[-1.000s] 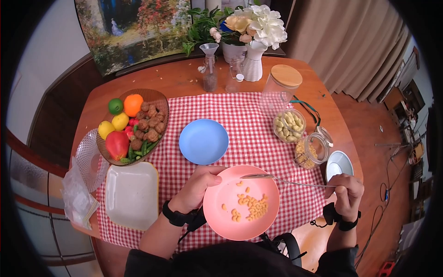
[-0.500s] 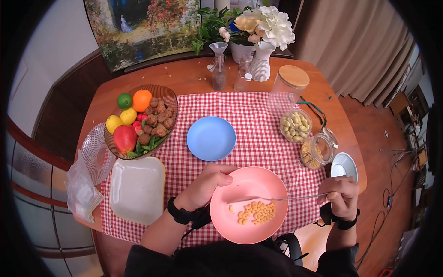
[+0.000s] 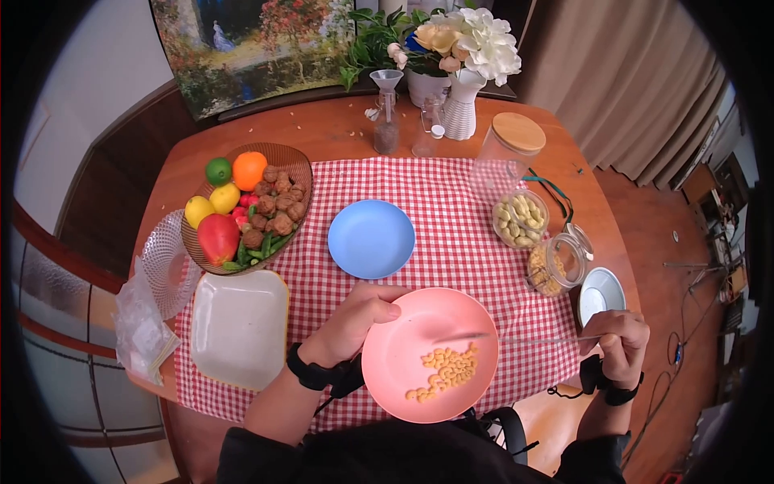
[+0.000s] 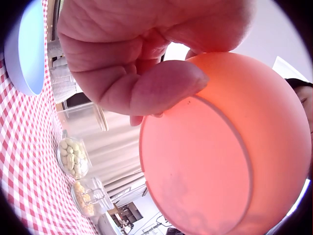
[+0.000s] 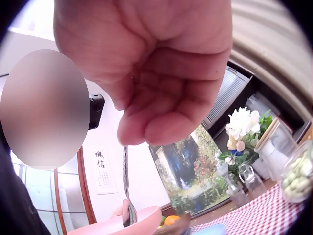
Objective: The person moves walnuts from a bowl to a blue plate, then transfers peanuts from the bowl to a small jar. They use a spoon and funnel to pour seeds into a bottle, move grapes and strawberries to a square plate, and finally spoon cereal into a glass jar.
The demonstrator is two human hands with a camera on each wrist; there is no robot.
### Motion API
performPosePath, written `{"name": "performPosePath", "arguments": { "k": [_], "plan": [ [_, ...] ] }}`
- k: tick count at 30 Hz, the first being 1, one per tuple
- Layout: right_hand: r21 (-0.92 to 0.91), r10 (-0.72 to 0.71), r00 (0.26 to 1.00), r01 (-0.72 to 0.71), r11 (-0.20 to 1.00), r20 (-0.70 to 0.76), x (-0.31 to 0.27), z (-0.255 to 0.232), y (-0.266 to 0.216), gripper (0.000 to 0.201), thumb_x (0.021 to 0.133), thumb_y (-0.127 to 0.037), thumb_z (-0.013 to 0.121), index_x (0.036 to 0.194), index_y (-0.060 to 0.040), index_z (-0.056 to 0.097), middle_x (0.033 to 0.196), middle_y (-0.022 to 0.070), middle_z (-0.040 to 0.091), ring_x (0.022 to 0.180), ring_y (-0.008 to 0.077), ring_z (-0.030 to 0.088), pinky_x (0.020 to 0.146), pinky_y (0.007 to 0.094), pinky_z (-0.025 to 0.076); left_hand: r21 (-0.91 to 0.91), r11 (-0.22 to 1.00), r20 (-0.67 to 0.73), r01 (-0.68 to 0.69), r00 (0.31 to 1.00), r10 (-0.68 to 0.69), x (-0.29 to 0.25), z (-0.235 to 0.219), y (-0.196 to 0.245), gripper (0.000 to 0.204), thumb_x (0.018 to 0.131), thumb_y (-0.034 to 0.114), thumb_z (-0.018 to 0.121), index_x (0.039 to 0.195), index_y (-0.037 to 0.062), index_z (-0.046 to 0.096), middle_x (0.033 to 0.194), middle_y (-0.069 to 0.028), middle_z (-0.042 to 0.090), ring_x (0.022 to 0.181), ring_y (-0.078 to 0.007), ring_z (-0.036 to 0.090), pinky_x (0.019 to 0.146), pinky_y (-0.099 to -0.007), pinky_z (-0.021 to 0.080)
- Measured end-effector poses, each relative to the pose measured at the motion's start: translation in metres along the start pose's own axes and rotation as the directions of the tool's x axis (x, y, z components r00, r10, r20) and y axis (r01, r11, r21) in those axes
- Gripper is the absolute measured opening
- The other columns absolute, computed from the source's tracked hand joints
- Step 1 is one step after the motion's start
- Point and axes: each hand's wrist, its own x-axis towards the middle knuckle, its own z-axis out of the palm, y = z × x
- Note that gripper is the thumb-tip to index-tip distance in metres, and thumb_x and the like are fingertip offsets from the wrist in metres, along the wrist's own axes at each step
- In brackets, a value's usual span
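Observation:
My left hand point(image 3: 361, 316) grips the left rim of a pink plate point(image 3: 403, 347), thumb on the inside, held up in front of my body. Its underside point(image 4: 195, 161) faces the left wrist camera. Small curved yellow pieces point(image 3: 451, 367), looking like macaroni, lie in a cluster on the plate. With curled fingers, my right hand point(image 3: 619, 345) pinches the end of a long metal spoon point(image 3: 463, 336); its head is blurred over the plate, above the pieces. In the right wrist view the spoon's handle point(image 5: 125, 171) points down to the plate. A blue plate point(image 3: 372, 239) lies beyond.
A white rectangular dish point(image 3: 240, 327) and a fruit basket point(image 3: 302, 161) stand left, near a plastic bag point(image 3: 145, 327). On the right are a nut jar point(image 3: 520, 219), a jar of yellow pieces point(image 3: 555, 266), a small bowl point(image 3: 601, 294) and a wooden-lidded jar point(image 3: 516, 133).
The spoon's head has swept down and left across the plate, then back to the right, with my right hand shifting right. The yellow pieces are gathered closer together. My left hand keeps its grip.

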Motion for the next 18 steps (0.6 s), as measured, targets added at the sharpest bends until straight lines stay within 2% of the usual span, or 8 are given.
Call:
{"name": "performPosePath", "arguments": {
  "k": [1, 6, 8, 9, 12, 14, 18],
  "plan": [
    [-0.111, -0.029, 0.999, 0.024, 0.994, -0.041, 0.0, -0.002, 0.0, 0.015, 0.081, -0.008, 0.056, 0.07, 0.0011, 0.059, 0.06, 0.0098, 0.061, 0.052, 0.0196, 0.06, 0.052, 0.0286, 0.047, -0.004, 1.0, -0.002, -0.003, 1.0, 0.003, 0.0, 0.0, 0.0, 0.053, 0.078, 0.029, 0.048, 0.111, -0.0119, 0.057, 0.097, -0.0135, 0.065, 0.085, -0.0163, 0.062, 0.077, -0.0275, 0.049],
    [-0.176, -0.013, 1.0, 0.014, 0.984, 0.007, -0.001, -0.009, 0.0, 0.01, 0.077, -0.004, 0.054, 0.07, 0.0009, 0.059, 0.058, 0.0086, 0.06, 0.051, 0.0203, 0.059, 0.051, 0.0282, 0.046, -0.006, 1.0, -0.011, 0.015, 1.0, -0.015, 0.001, -0.008, -0.003, 0.051, 0.077, 0.028, 0.048, 0.108, -0.0114, 0.058, 0.094, -0.0118, 0.066, 0.081, -0.0149, 0.062, 0.073, -0.026, 0.049],
    [-0.153, 0.076, 0.994, -0.064, 0.986, 0.077, -0.003, -0.012, -0.002, 0.009, 0.076, -0.004, 0.056, 0.069, 0.0003, 0.059, 0.057, 0.0084, 0.06, 0.05, 0.0201, 0.059, 0.05, 0.028, 0.045, 0.047, 0.998, -0.012, 0.043, 0.999, -0.043, 0.002, -0.014, -0.006, 0.048, 0.078, 0.028, 0.047, 0.105, -0.0102, 0.059, 0.093, -0.0112, 0.066, 0.08, -0.0147, 0.062, 0.073, -0.0259, 0.049],
    [-0.152, 0.077, 0.994, -0.064, 0.986, 0.079, -0.004, -0.013, -0.002, 0.009, 0.076, -0.004, 0.056, 0.069, 0.0003, 0.059, 0.057, 0.0084, 0.06, 0.05, 0.0201, 0.059, 0.05, 0.028, 0.045, 0.046, 0.998, -0.013, 0.044, 0.999, -0.043, 0.003, -0.016, -0.008, 0.048, 0.078, 0.028, 0.047, 0.105, -0.0102, 0.059, 0.093, -0.0112, 0.066, 0.08, -0.0147, 0.062, 0.073, -0.0259, 0.049],
    [-0.115, 0.148, 0.98, -0.132, 0.984, 0.135, -0.005, -0.013, -0.002, 0.011, 0.078, -0.005, 0.056, 0.067, -0.0006, 0.059, 0.056, 0.0082, 0.06, 0.048, 0.0185, 0.058, 0.049, 0.0278, 0.045, -0.018, 0.999, -0.002, 0.042, 0.999, -0.042, 0.006, -0.02, -0.017, 0.045, 0.08, 0.027, 0.047, 0.105, -0.0088, 0.06, 0.096, -0.0113, 0.065, 0.082, -0.0151, 0.062, 0.075, -0.0271, 0.049],
    [-0.021, 0.224, 0.959, -0.224, 0.974, 0.171, -0.006, -0.004, 0.0, 0.015, 0.08, -0.007, 0.056, 0.067, -0.0005, 0.058, 0.055, 0.0079, 0.06, 0.047, 0.0177, 0.058, 0.048, 0.0276, 0.045, -0.083, 0.996, -0.025, -0.023, 0.999, 0.021, 0.007, -0.021, -0.02, 0.046, 0.081, 0.026, 0.046, 0.108, -0.0086, 0.059, 0.101, -0.0125, 0.065, 0.088, -0.017, 0.062, 0.079, -0.0289, 0.049],
    [0.164, 0.349, 0.915, -0.383, 0.909, 0.203, -0.014, 0.012, 0.007, 0.021, 0.085, -0.01, 0.055, 0.068, 0.0006, 0.059, 0.055, 0.0083, 0.06, 0.048, 0.0154, 0.059, 0.048, 0.0254, 0.046, -0.083, 0.996, -0.058, -0.026, 0.998, 0.022, 0.009, -0.023, -0.024, 0.047, 0.082, 0.025, 0.045, 0.113, -0.0089, 0.056, 0.105, -0.0137, 0.064, 0.093, -0.0188, 0.062, 0.083, -0.0304, 0.049]
  ]
}}
